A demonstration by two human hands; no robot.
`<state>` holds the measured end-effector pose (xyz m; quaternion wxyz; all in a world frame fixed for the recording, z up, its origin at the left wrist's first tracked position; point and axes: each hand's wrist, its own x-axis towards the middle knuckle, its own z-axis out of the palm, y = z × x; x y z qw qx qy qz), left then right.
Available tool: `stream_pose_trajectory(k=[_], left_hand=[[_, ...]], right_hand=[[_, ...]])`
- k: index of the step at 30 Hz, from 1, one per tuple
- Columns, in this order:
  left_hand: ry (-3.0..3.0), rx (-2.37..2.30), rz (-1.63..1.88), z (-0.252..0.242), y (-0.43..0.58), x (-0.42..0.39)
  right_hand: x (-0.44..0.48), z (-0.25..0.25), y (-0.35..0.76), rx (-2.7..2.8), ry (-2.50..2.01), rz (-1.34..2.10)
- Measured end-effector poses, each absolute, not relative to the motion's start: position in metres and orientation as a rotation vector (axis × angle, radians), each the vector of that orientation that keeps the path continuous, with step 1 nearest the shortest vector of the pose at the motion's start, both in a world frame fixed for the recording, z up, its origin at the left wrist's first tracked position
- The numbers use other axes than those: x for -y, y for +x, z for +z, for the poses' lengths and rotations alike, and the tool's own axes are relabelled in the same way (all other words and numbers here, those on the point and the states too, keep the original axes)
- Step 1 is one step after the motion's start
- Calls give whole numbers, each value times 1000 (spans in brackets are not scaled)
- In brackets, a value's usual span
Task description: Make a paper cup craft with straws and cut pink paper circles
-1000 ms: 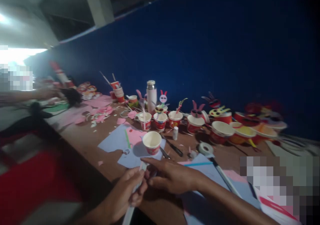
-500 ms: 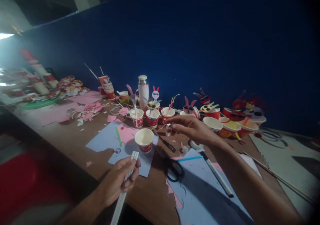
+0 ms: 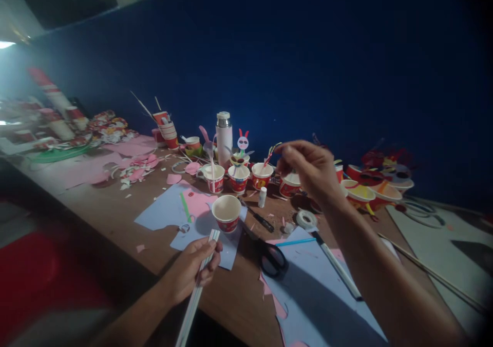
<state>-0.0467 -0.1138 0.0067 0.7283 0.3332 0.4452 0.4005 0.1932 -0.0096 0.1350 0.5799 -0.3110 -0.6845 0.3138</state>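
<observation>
My left hand (image 3: 194,269) is closed around a bundle of pale straws (image 3: 198,291) at the table's near edge, just in front of an empty red paper cup (image 3: 226,212). My right hand (image 3: 308,170) is raised over the row of decorated cups, fingers pinched at the top of a striped straw decoration (image 3: 270,156) standing in a red cup (image 3: 262,175). Black scissors (image 3: 271,257) lie on the table between my two arms. A small white glue bottle (image 3: 262,196) stands behind the empty cup.
Blue and pink paper sheets (image 3: 311,290) cover the wooden table (image 3: 115,213). A white flask (image 3: 224,137), a tape roll (image 3: 305,219), a white marker (image 3: 336,266) and several decorated paper cups (image 3: 362,193) stand along the blue wall. Pink scraps (image 3: 138,166) lie at left.
My right hand has left the straws, passed over the small glue bottle, and risen to the decoration in the cup row. The scissors now lie uncovered. The left hand keeps holding the straws.
</observation>
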Motion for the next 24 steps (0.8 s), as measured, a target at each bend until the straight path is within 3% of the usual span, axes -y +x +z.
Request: stream_pose_trajectory(k=[3,10,24], left_hand=[[759,-964,864,4,-46,112],[809,-940,709,-2,-38,110],[827,-894,645,-6,-41,107]], right_hand=[[12,107,182,1898,-852,838],[23,56,146,2353,-991,570],[9,49,85,2315,-871,616]])
